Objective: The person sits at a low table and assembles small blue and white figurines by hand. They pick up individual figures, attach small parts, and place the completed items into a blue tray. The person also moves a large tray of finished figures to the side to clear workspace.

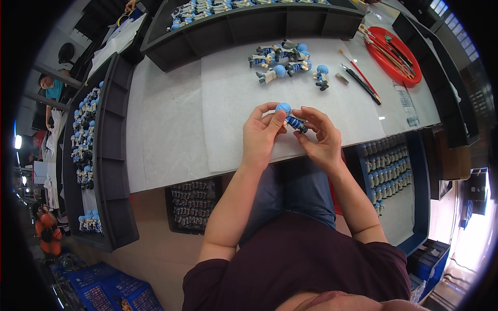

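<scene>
A small blue-haired figurine (pixel 295 122) is held between my hands above the near part of the white sheet (pixel 228 114). The thumb and fingers of my left hand (pixel 259 137) close round its head and upper body. At its lower end, my right hand (pixel 324 142) grips the legs between thumb and fingertips. Part of the figurine is covered by my fingers. Farther off on the sheet lies a loose group of similar figurines (pixel 286 58), and a single figurine (pixel 321 78) lies to their right.
Right of the sheet are a red-handled brush (pixel 363 78), a black pen-like tool (pixel 361 85), a small grey block (pixel 342 79) and a red tray (pixel 414 79) of brushes. Dark crates (pixel 249 31) (pixel 111 155) of figurines stand behind and at left; a blue crate (pixel 423 197) sits lower right.
</scene>
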### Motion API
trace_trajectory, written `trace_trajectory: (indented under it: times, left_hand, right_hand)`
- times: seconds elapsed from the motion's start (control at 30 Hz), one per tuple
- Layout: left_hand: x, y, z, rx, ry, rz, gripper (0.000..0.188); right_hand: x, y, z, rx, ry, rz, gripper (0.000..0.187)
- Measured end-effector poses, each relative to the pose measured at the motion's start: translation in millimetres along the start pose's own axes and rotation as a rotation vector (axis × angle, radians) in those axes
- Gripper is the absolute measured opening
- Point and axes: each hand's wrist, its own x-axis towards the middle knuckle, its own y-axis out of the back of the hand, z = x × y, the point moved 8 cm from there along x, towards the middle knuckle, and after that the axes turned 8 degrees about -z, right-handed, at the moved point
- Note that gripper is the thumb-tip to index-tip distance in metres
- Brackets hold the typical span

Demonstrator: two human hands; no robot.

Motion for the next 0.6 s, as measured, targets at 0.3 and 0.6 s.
trace_trajectory:
  times: [0.3, 0.6]
  left_hand:
    - [-0.7, -4.6, 5.9, -0.104, -0.086, -0.073, 0.03]
    - [-2.3, -1.6, 2.1, -0.077, -0.067, -0.064, 0.035]
  right_hand:
    - [2.9, 2.4, 14.5, 0.394, -0.238, -0.019, 0.054]
    - [1.8, 6.0, 10.2, 0.314, -0.122, 0.068, 0.055]
